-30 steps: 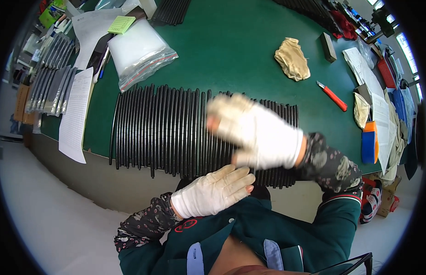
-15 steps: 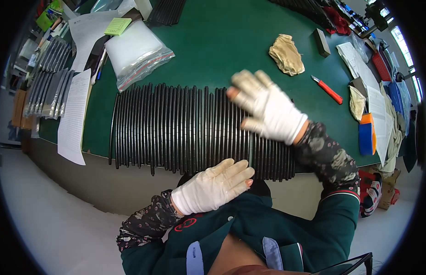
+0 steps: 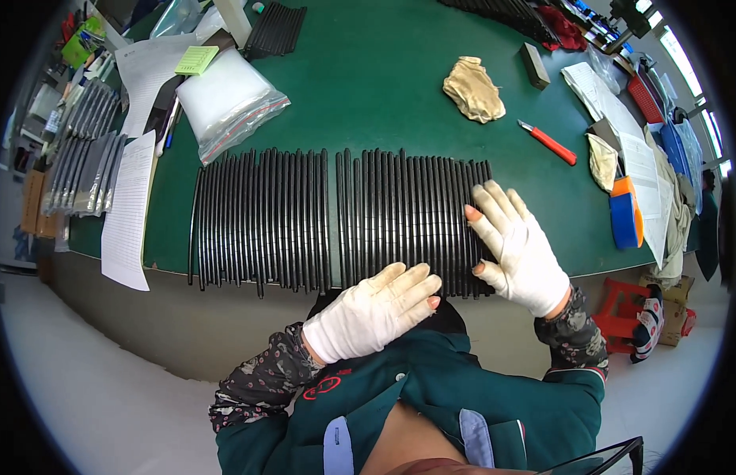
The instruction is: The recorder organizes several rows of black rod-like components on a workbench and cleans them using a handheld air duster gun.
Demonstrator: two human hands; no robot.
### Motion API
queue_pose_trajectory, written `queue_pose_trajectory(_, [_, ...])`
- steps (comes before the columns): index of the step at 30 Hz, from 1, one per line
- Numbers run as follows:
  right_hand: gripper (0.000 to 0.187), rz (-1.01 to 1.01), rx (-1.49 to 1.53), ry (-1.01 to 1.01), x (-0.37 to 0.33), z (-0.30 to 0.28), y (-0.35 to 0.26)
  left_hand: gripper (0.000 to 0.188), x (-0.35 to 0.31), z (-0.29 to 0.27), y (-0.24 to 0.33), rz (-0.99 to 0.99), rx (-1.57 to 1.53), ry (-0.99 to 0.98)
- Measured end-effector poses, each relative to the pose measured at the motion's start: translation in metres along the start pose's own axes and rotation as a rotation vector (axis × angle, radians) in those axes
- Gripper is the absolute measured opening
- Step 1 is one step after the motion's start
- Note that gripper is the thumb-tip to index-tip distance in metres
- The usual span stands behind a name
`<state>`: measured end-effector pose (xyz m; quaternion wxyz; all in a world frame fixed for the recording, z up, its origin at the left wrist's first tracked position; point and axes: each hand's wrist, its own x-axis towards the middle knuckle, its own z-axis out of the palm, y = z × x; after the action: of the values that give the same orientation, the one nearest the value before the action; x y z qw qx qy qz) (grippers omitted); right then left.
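Note:
A row of slim black rods [image 3: 261,218] lies side by side on the green table, with a narrow gap splitting it into two groups. Over the right end of the right group [image 3: 407,214], my right hand [image 3: 518,253] rests with fingers spread, its fingertips at the outermost rods. My left hand [image 3: 372,311] lies flat by the near ends of that same group, fingers stretched out and overlapping the rod ends. Both hands wear white gloves that leave the thumb and a fingertip bare. Neither hand grips anything.
Beyond the rods lie a bag of white material [image 3: 229,99], a crumpled tan cloth [image 3: 473,89], a red-handled knife [image 3: 548,143] and a grey block [image 3: 534,66]. Paper sheets [image 3: 130,210] and bagged rods [image 3: 87,170] are at left; an orange-and-blue tape roll [image 3: 624,214] sits right.
My right hand has come down and nearer, from above the rods to their right end. The right group now stands closer together, and a wider gap shows mid-row. My left hand barely shifted.

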<state>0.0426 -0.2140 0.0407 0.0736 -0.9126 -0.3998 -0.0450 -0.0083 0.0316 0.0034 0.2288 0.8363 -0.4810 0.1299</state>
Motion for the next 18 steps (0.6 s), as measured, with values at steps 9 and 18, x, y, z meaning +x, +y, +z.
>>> queue_pose_trajectory(9, [0.014,0.228,0.103,0.557,-0.106,0.035,-0.047,0.024,-0.001,-0.002,0.0,0.01,0.015,-0.03])
queue_pose_trajectory(18, [0.045,1.201,0.463,-0.198,-0.167,0.178,-0.003,0.06,0.006,-0.007,0.001,0.009,0.099,-0.214])
